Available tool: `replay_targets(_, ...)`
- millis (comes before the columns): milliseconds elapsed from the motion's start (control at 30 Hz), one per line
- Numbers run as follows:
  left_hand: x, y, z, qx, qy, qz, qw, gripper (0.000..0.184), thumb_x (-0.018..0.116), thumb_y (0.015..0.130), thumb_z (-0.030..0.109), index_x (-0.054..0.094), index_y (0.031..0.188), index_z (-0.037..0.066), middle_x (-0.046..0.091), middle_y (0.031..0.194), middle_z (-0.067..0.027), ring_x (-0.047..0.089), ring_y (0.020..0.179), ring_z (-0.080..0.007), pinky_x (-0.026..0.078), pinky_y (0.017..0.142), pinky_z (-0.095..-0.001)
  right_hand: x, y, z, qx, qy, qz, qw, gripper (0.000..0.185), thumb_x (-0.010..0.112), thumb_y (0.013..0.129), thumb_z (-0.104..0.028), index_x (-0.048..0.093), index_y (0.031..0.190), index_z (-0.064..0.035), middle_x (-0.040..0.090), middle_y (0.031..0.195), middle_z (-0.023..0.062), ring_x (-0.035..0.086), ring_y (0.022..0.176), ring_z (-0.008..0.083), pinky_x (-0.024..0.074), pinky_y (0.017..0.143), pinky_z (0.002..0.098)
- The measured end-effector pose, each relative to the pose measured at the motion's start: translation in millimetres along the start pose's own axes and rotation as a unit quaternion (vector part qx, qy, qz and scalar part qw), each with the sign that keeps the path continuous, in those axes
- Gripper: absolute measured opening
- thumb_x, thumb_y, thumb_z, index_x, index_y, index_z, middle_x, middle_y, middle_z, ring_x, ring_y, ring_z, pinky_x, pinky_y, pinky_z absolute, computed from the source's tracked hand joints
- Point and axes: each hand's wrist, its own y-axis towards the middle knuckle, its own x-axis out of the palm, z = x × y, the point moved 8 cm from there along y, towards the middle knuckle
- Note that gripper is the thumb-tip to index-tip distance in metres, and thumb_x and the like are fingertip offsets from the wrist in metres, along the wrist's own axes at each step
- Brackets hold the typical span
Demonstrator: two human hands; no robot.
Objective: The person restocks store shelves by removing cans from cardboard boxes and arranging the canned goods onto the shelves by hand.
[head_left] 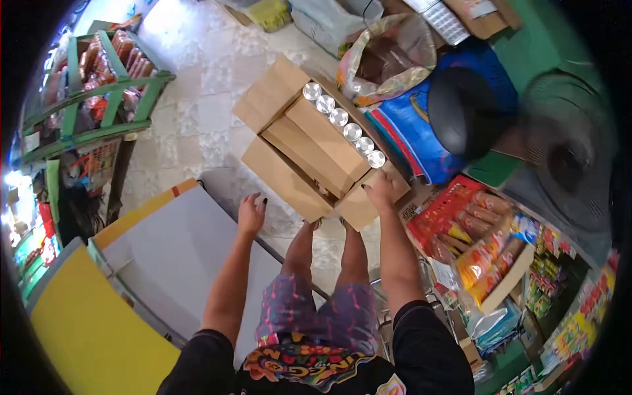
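An open cardboard box [309, 158] stands on the floor in front of my feet, its flaps folded outward. Several cans with shiny silver tops [339, 117] form a single row along the box's right side. Inside the box, brown cardboard panels show. My right hand [380, 191] is over the near right flap, just below the nearest can, thumb spread; whether it touches the flap is unclear. Off the box's near left corner hangs my left hand [251, 214], fingers loosely bent and apart, holding nothing.
To the right are a blue bag [421, 131], a blurred fan [563, 155] and red packs of snacks [477, 220]. A white-topped surface [184, 243] flanks me on the left. A green wooden rack [99, 92] with packaged goods stands farther left. An open sack [395, 56] sits beyond the box.
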Motion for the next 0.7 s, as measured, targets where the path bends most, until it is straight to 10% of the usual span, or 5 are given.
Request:
replay_targets(367, 140, -92, -134, -0.053, -0.077, 0.016, 0.995, 0.028, 0.063, 0.083, 0.002, 0.064, 0.111, 0.001, 0.059, 0.115, -0.0202, 0.061, 0.098, -0.0335, 0.053, 0.082, -0.0391, 84, 143, -18, -0.136, -0.246, 0.094, 0.955, 0.070, 0.070, 0.081, -0.026, 0.040, 0.141, -0.0074, 0.044, 0.139, 0.0111, 0.042, 0.127, 0.0307, 0.0381, 0.100, 0.0466)
replay_targets(700, 107, -120, -169, -0.130, -0.040, 0.002, 0.991, 0.023, 0.061, 0.088, 0.004, 0.063, 0.110, -0.001, 0.054, 0.122, -0.0231, 0.063, 0.099, -0.0305, 0.056, 0.080, -0.0345, 76, 158, -31, -0.083, -0.279, 0.091, 0.952, 0.077, 0.081, 0.068, -0.031, 0.046, 0.134, -0.0111, 0.047, 0.128, 0.0101, 0.043, 0.120, 0.0311, 0.0359, 0.098, 0.0477)
